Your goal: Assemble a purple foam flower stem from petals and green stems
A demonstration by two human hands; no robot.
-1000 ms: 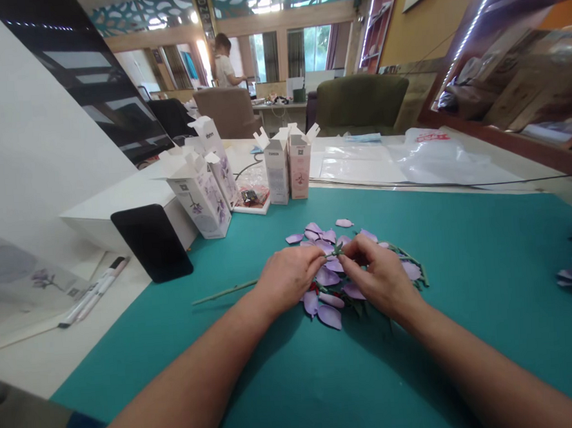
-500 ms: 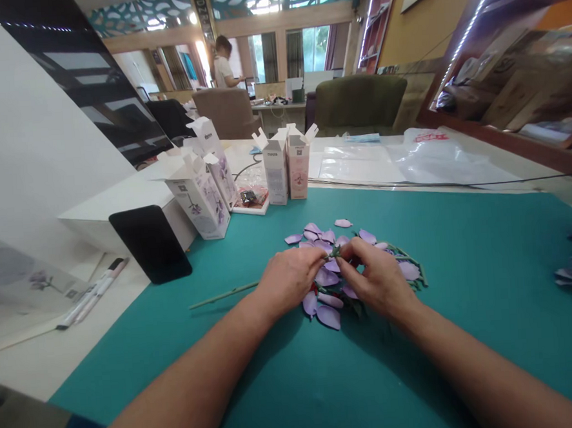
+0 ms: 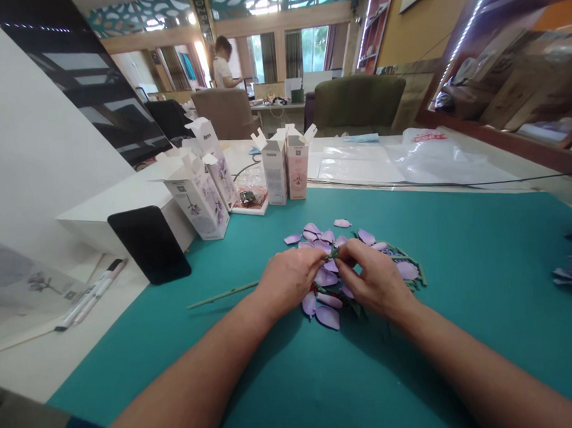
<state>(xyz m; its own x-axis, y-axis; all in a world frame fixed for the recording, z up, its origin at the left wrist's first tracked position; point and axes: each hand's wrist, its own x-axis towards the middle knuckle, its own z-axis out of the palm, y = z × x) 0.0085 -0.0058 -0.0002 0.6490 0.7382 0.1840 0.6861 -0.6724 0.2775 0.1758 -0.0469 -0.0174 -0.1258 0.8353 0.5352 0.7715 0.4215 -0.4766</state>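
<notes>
Teal mat (image 3: pixel 488 279) bears a petal pile (image 3: pixel 327 317). Left hand (image 3: pixel 287 277), left of the pile's centre, pinches a stem (image 3: pixel 223 295); right hand (image 3: pixel 380 278), right of centre, pinches the green tip (image 3: pixel 334 253) above the pile. Risk: over-pulling could tear the tip.

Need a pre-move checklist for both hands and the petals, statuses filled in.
1. Left hand gripping the thin, straight green stem: ok.
2. Right hand pinching the small green leafy piece between the hands: ok.
3. Leafy piece firmly seated: cannot tell, fingers cover it.
4. Curved purple petals near the hands: ok.
5. All petals grouped: not ok, one pale purple petal lies apart beyond them.
6. Black rectangular flat device apart from both hands: ok.
</notes>
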